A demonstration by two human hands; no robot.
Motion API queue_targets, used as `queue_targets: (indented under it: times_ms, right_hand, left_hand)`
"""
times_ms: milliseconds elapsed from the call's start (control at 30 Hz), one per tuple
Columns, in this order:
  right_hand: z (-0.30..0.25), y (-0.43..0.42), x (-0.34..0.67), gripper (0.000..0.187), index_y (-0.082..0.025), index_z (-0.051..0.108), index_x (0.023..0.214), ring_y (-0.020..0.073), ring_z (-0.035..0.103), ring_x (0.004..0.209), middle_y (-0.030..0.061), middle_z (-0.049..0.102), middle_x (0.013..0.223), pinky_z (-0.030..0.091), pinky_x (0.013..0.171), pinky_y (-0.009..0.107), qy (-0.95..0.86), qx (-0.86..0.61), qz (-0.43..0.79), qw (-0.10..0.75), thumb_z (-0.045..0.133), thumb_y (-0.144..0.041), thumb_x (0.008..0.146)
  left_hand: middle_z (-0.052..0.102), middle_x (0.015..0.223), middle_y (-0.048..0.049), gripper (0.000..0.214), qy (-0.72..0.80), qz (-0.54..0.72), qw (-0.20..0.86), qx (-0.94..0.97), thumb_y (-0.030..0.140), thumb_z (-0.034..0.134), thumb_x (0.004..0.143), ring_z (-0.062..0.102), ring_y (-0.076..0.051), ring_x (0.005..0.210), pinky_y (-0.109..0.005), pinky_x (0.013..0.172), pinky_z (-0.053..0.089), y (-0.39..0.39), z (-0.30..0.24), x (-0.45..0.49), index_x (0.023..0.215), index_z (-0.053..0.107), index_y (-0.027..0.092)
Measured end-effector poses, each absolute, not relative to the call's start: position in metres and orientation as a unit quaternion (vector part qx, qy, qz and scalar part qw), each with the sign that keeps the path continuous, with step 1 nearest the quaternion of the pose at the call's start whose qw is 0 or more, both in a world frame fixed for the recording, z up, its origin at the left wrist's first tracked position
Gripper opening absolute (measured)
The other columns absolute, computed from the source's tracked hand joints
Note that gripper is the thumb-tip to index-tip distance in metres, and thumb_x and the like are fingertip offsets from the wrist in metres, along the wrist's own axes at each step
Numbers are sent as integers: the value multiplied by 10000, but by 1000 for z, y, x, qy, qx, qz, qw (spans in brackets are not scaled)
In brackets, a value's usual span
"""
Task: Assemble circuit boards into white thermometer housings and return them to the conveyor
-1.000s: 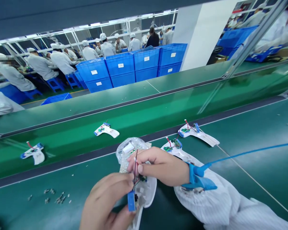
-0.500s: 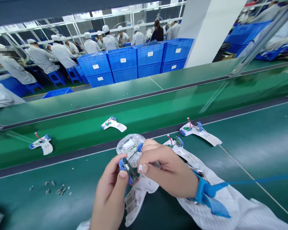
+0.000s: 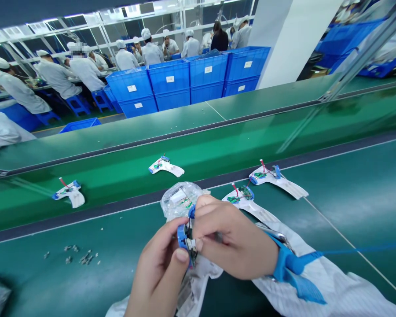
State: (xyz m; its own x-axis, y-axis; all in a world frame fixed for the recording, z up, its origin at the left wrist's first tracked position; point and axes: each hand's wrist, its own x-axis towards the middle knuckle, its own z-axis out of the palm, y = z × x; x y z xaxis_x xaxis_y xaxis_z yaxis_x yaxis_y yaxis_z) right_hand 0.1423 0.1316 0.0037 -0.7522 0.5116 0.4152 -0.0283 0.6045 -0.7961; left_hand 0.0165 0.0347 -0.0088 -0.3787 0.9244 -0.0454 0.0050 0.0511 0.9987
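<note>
My left hand (image 3: 160,264) is closed around a blue-rimmed circuit board module (image 3: 183,237), held on edge between thumb and fingers. My right hand (image 3: 236,237) pinches a small white connector (image 3: 192,243) right against the board; whether it is seated in the board cannot be made out. A round blue part (image 3: 192,212) shows by the right fingers, with a dark wire below it. Beneath both hands lies a white handle-shaped plastic shell (image 3: 193,290), partly covered by them. Just beyond the fingers sits a clear plastic bag (image 3: 176,199) with small green and white parts inside.
White shells with boards and red wires lie on the right, one nearer (image 3: 239,196) and one farther (image 3: 277,178). Two more, a middle shell (image 3: 166,166) and a left shell (image 3: 73,193), rest on the bright green belt (image 3: 119,180). Small metal pieces (image 3: 86,257) are scattered at left.
My left hand has brought the board module rightward and turned it, up to the connector in my right fingers. The two shells on the bright green belt have shifted right.
</note>
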Motion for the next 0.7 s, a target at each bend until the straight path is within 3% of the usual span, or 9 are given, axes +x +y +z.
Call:
queue_targets:
  times_ms: [300,467,600,700]
  right_hand:
    - [4,132,142,244,-173,302,503,94,338,543,-42,364,479,296,636,281,-855,-145,402,293,417,-91,702]
    - [2,131,143,271,-172,263,490,97,320,531,-42,337,464,292,636,289,-869,-146,382,277,417,-101,701]
    - [-1,127,142,262,-171,296,458,103,354,530,-27,413,450,306,646,300,-868,-148,400,253,406,-116,689]
    - [-4,123,139,232,-174,317,452,109,380,538,-14,445,458,320,649,296,-871,-156,397,243,379,-82,656]
  left_hand:
    - [650,802,-11,279,601,488,331,539,399,569,839,601,-168,698,-213,545,456,37,-12,0,1084,645,290]
    - [657,1087,-75,368,621,369,239,649,332,409,912,654,-219,877,-289,692,506,32,-10,3,1272,438,265]
    - [694,914,-129,394,708,247,207,628,315,353,889,673,-292,691,-379,575,490,26,-8,19,1252,345,162]
    - [689,876,-135,357,713,200,172,650,243,350,841,664,-320,665,-401,561,471,25,-12,21,1191,356,167]
